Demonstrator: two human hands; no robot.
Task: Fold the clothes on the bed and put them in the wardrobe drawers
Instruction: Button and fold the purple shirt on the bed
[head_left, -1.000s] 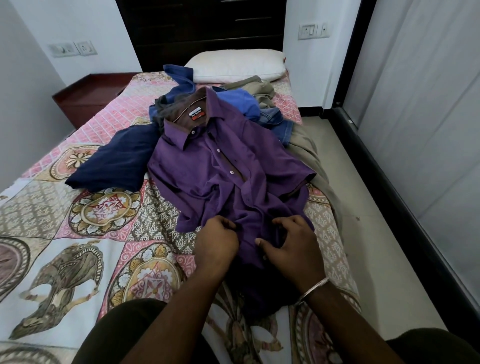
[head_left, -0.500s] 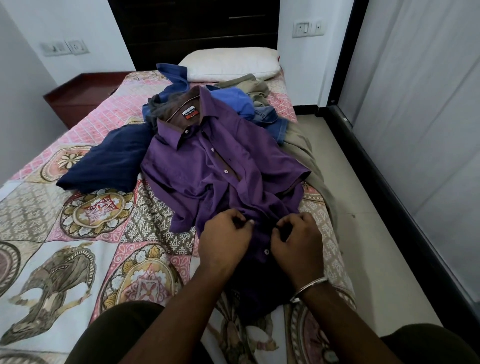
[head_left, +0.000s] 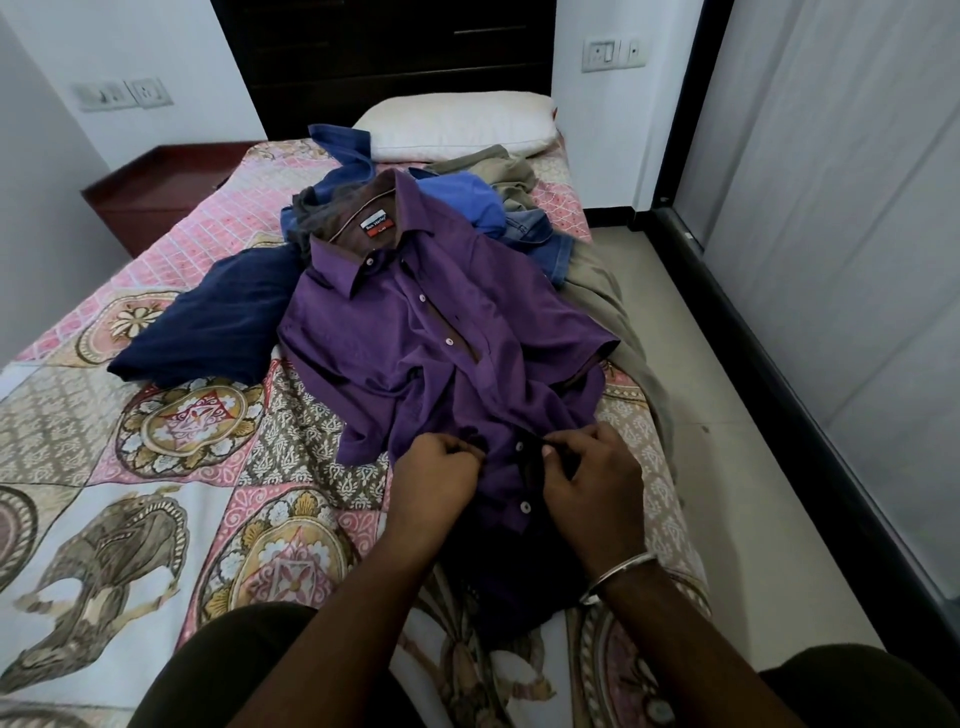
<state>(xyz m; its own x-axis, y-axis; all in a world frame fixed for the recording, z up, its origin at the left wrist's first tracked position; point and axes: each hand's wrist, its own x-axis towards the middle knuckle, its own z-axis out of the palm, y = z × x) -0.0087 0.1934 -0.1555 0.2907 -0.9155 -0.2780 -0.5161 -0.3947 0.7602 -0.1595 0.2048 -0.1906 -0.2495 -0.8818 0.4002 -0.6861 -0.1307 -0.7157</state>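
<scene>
The purple shirt (head_left: 441, 332) is lying front-up on the bed (head_left: 156, 467), collar toward 12 o'clock, with the other clothes (head_left: 498, 208) piled behind it. The left hand (head_left: 436, 480) is pinching the placket at 9 o'clock of a button (head_left: 518, 446); the right hand (head_left: 592, 475) is pinching the opposite edge at 3 o'clock. To do it well, keep both edges flat and aligned. Compared with half a second ago, both hands are sitting slightly higher along the placket.

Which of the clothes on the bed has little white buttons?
The purple collared shirt, spread out on top with both hands pinching its front. Its white buttons run down the middle; the dark navy garment and bright blue garment show none.
</scene>
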